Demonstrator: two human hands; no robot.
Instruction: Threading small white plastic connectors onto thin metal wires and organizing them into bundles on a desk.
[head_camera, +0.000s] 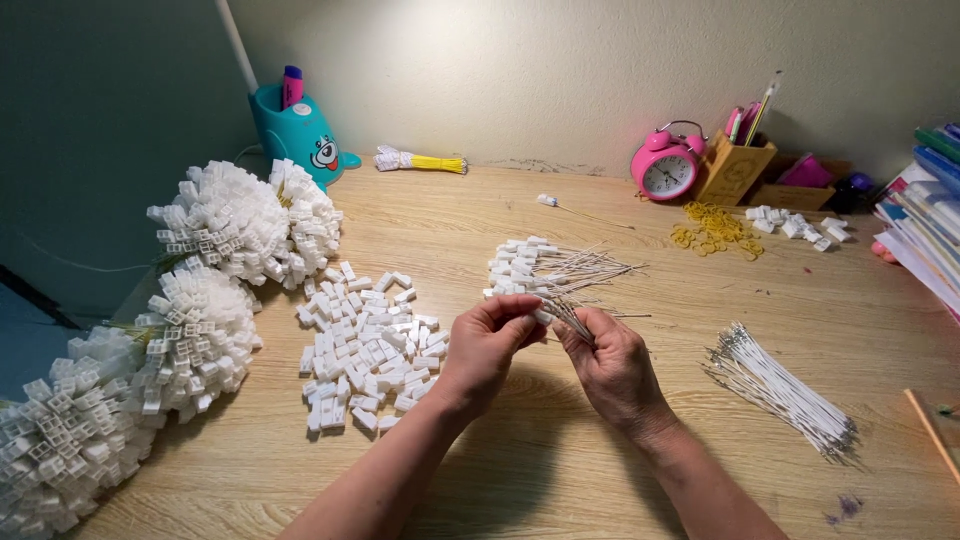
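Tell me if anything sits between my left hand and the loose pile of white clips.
Nothing visible does. Bare wooden desk lies between the left hand and the loose white clips; the wire bunch sits beyond.

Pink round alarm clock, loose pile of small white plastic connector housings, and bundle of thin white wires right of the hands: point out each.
Pink round alarm clock (667, 172), head view, on its white dial.
Loose pile of small white plastic connector housings (368, 345), head view, pile's middle.
Bundle of thin white wires (782, 390), head view, mid-length of the strands.
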